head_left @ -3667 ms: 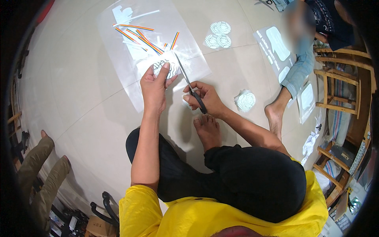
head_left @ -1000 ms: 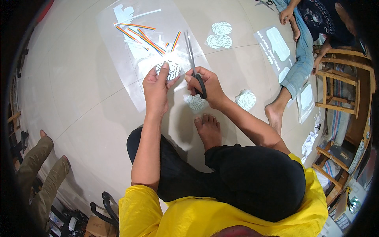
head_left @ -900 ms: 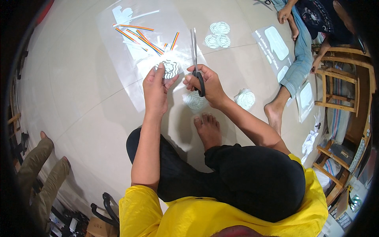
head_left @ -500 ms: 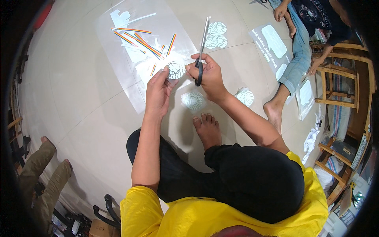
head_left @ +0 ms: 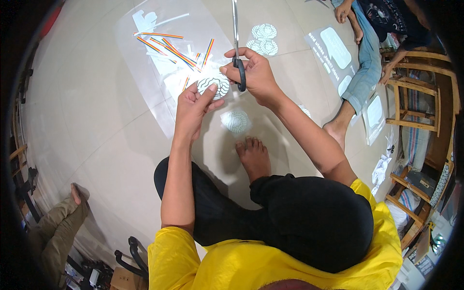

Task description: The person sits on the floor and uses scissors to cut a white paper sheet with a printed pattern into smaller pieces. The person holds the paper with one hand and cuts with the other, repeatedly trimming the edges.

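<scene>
Between the thumb and fingers of my left hand (head_left: 193,104) is a round sticker (head_left: 218,86), white with dark wavy lines. My right hand (head_left: 254,75) has a pair of scissors (head_left: 237,43) with black handles hooked in its fingers, the blades pointing away from me. Its thumb and forefinger come close to the sticker's upper right edge; whether they touch it I cannot tell. On the floor just below my hands lies another round wavy-patterned sticker (head_left: 236,122) on clear film.
A clear plastic sheet (head_left: 130,63) carries rainbow-striped strips (head_left: 179,52) and white scraps. Two joined round stickers (head_left: 264,39) lie beyond my right hand. A lettered sheet (head_left: 333,53) is beside another person (head_left: 362,82) at right, near wooden stools (head_left: 418,104). Someone's legs (head_left: 58,217) show at left.
The round sticker has turned more face-up and shifted slightly left. My right hand with the scissors has moved a little away from me and left. The person's legs at left have shifted.
</scene>
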Demonstrator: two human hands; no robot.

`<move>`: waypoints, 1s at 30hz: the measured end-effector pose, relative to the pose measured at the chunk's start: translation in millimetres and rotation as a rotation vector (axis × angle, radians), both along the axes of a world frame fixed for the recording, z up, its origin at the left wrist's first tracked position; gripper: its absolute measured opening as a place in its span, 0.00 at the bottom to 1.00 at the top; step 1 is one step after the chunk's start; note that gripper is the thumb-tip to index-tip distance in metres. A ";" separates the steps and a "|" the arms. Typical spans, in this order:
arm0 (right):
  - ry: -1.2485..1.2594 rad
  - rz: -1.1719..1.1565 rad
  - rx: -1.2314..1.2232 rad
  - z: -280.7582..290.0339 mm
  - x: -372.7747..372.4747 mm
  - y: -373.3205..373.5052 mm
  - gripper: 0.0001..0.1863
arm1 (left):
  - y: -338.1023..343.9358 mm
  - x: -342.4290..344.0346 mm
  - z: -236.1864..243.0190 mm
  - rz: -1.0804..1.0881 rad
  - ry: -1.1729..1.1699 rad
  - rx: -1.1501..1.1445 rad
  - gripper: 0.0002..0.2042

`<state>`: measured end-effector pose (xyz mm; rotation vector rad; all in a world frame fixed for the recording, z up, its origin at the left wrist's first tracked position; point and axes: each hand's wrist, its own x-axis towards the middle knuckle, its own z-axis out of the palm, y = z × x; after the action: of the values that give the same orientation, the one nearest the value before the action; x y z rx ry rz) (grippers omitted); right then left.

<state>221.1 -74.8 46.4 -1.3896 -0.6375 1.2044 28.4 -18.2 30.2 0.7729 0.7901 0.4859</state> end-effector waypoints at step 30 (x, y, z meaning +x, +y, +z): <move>0.091 0.137 -0.223 -36.6 -61.2 -83.4 0.14 | 1.6 2.4 -12.4 0.292 -0.003 -0.025 0.12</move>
<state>159.9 -158.2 9.8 -1.4845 -0.5536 1.4758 30.9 -16.6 17.8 0.6359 0.9093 0.7368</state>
